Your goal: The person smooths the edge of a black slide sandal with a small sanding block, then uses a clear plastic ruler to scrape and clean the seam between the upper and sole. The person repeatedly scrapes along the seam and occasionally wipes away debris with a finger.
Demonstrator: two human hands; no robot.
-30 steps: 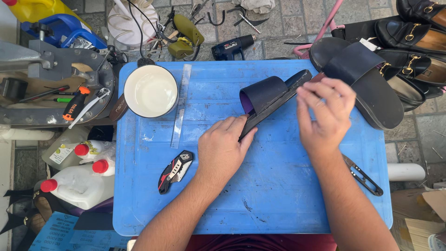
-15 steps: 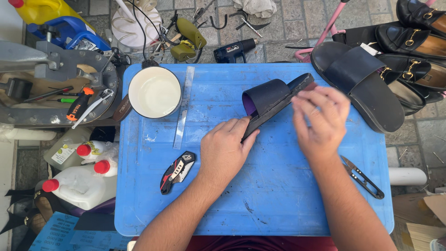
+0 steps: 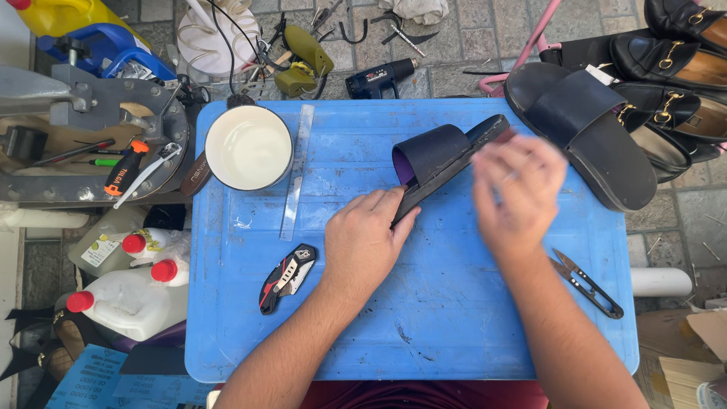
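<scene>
A black slide sandal (image 3: 435,155) with a purple lining lies tipped on its edge on the blue table (image 3: 454,318), toe end pointing to the far right. My left hand (image 3: 367,238) grips its near end, fingers on the sole's edge. My right hand (image 3: 519,193) is blurred with motion just right of the sandal's toe end. Its fingers are spread with nothing in them, and I cannot tell whether it touches the sole.
A white bowl (image 3: 248,146), a clear ruler (image 3: 297,170), a folding knife (image 3: 288,278) and thread snips (image 3: 589,282) lie on the table. A second black sandal (image 3: 579,132) and loafers (image 3: 674,68) sit at the right. White jugs (image 3: 129,303) stand at the left.
My right hand has slid off the sandal's toe end, down and toward me, and is now blurred. My left hand keeps its hold on the sandal.
</scene>
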